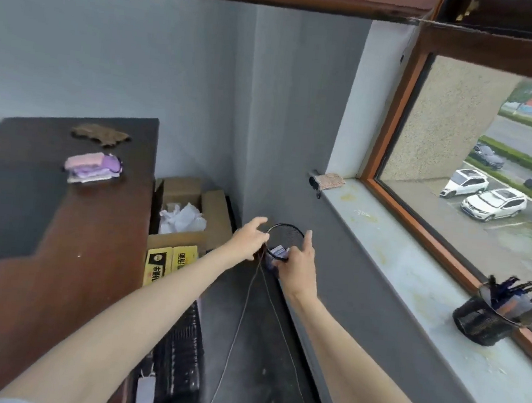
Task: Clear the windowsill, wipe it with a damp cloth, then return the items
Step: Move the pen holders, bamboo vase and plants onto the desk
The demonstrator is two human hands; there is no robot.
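Both my hands hold a round black mesh holder in the air beside the grey wall, left of and below the windowsill. My left hand pinches its left rim. My right hand grips its right side, index finger raised along the rim. A small blue-and-white pack lies inside it. On the sill at the right stands a second black mesh cup full of pens. A small speckled pouch lies at the sill's far end.
A dark wooden desk at the left bears a brown cloth and folded pink and purple cloths. An open cardboard box stands in the corner. A black keyboard and thin cables lie below.
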